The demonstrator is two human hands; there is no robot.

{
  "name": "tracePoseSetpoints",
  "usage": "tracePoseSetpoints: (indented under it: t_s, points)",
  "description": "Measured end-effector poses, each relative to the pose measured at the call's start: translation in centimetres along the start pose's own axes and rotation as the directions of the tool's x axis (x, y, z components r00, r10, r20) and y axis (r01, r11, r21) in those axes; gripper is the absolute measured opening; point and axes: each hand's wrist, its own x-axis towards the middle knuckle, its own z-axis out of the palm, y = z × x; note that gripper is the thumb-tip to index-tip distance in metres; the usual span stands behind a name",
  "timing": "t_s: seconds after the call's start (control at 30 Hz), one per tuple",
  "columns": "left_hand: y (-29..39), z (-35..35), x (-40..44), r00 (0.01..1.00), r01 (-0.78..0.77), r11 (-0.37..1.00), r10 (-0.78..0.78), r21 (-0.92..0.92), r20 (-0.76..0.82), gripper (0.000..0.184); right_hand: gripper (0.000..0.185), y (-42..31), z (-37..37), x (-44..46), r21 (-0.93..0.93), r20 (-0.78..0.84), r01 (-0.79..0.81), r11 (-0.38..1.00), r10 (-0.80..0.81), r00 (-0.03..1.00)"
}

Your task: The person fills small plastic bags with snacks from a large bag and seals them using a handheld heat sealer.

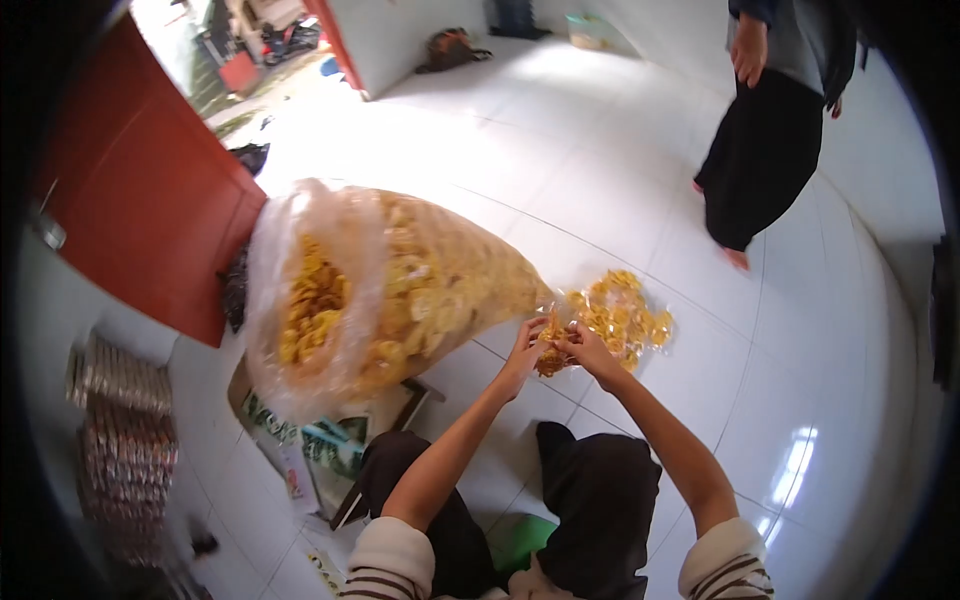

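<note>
In front of my knees, my left hand (524,348) and my right hand (590,352) are closed on a small clear plastic bag of yellow-orange chips (549,360), one at each side. The fingers of both hands pinch near the bag's upper part. Just beyond my right hand, a pile of similar filled clear bags (625,318) lies on the white tiles. To the left of my hands rests a very large transparent sack (430,270) full of yellow chips. Its wide open mouth faces left, and its narrow end reaches close to my left hand.
A low table with printed papers (335,440) stands partly under the sack. Stacked packets (125,430) are at the left wall, near a red door (150,180). Another person in a long black skirt (765,150) stands at upper right. A dark bag (452,48) lies at the back.
</note>
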Motion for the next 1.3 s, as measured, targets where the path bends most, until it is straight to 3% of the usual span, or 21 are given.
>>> tracePoseSetpoints:
  t_s: [0.07,0.13,0.2,0.23,0.27,0.33,0.37,0.4,0.47,0.57,0.67,0.73,0.8,0.87,0.9,0.97,1.1,1.17,1.2,1.27,1.3]
  points:
    - [-3.2,1.0,2.9,0.997,0.067,0.996,-0.069,0.054,0.040,0.047,0.048,3.9,-1.7,0.5,0.064,-0.263,0.057,0.996,-0.039,0.964]
    - [-6.0,2.2,5.4,0.990,0.118,0.988,-0.126,0.102,0.069,0.050,0.052,7.5,-3.9,1.8,0.024,-0.354,0.017,1.000,-0.008,0.935]
    - [-8.6,3.6,8.1,0.992,0.074,0.977,-0.052,0.199,-0.114,0.054,0.053,10.6,-5.8,3.6,-0.263,-0.538,0.123,0.957,-0.251,0.805]
    - [-10.9,3.5,10.0,0.985,0.001,0.959,0.047,0.282,-0.165,0.056,0.041,9.3,-5.9,3.4,-0.314,-0.591,0.140,0.939,-0.309,0.746]
    - [-13.3,3.3,11.7,0.986,0.025,0.960,0.023,0.280,-0.168,0.056,0.041,10.2,-6.9,4.5,-0.303,-0.595,0.120,0.946,-0.285,0.751]
    - [-15.5,3.5,13.5,0.939,-0.177,0.910,0.270,0.375,-0.212,0.054,0.024,11.7,-8.0,6.4,-0.456,-0.503,0.169,0.874,-0.410,0.760]
    - [-16.6,3.5,13.9,0.899,-0.147,0.748,0.374,0.647,-0.228,0.057,0.024,12.6,-8.1,6.9,-0.445,-0.508,0.156,0.882,-0.392,0.767]
    - [-16.5,3.9,13.8,0.904,-0.132,0.751,0.360,0.647,-0.232,0.057,0.020,12.3,-7.9,7.0,-0.417,-0.529,0.144,0.898,-0.368,0.765]
    - [-16.1,4.5,13.6,0.867,-0.038,0.603,0.416,0.796,-0.273,0.062,0.017,12.2,-7.6,7.1,-0.384,-0.545,0.128,0.914,-0.337,0.768]
    - [-15.8,4.9,13.2,0.823,-0.007,0.470,0.505,0.883,-0.262,0.066,0.016,12.2,-6.6,6.6,-0.398,-0.602,0.171,0.901,-0.397,0.693]
    - [-13.7,5.3,12.3,0.810,-0.071,0.460,0.544,0.885,-0.218,0.066,0.013,11.7,-5.4,5.0,-0.388,-0.644,0.196,0.901,-0.416,0.642]
    - [-12.7,4.4,11.2,0.829,-0.122,0.451,0.536,0.884,-0.158,0.062,0.011,13.0,-3.7,3.7,-0.242,-0.778,0.167,0.956,-0.295,0.555]
    - [-11.3,2.7,9.2,0.835,-0.174,0.436,0.540,0.883,-0.102,0.058,0.012,15.4,-2.1,2.4,-0.245,-0.765,0.092,0.965,-0.250,0.593]
    - [-9.2,-0.2,6.4,0.974,-0.227,0.621,0.127,0.750,0.189,0.040,0.014,16.3,0.3,0.8,-0.057,-0.702,0.056,0.997,-0.080,0.708]
    - [-7.9,-1.6,4.6,0.973,-0.232,0.609,0.155,0.758,0.173,0.040,0.014,16.6,1.6,0.3,-0.067,-0.686,0.083,0.994,-0.106,0.720]
    - [-5.3,-4.5,0.7,0.944,-0.292,0.435,-0.012,0.852,0.330,0.022,0.015,16.5,4.2,-0.2,-0.097,-0.519,0.114,0.989,-0.148,0.842]
    - [-1.1,-9.5,-6.4,0.974,-0.224,0.434,0.085,0.873,0.209,0.018,0.015,10.9,9.3,1.3,-0.216,-0.246,0.323,0.921,-0.372,0.895]
    - [2.4,-11.2,-9.3,0.918,-0.360,0.265,0.273,0.895,0.288,0.017,0.014,6.7,12.4,2.3,-0.254,-0.136,0.447,0.858,-0.489,0.862]
    - [4.4,-11.4,-11.4,0.921,-0.326,0.257,0.305,0.910,0.244,0.017,0.014,4.0,14.1,2.2,-0.263,-0.080,0.504,0.823,-0.539,0.839]
    - [8.6,-11.6,-15.9,0.907,-0.303,0.417,0.402,0.857,0.126,0.018,0.012,-1.5,17.8,1.4,-0.298,0.067,0.574,0.763,-0.583,0.810]
    - [9.8,-12.7,-17.7,0.898,-0.286,0.412,0.429,0.865,0.092,0.018,0.011,-3.8,19.9,0.8,-0.222,0.131,0.653,0.724,-0.641,0.756]
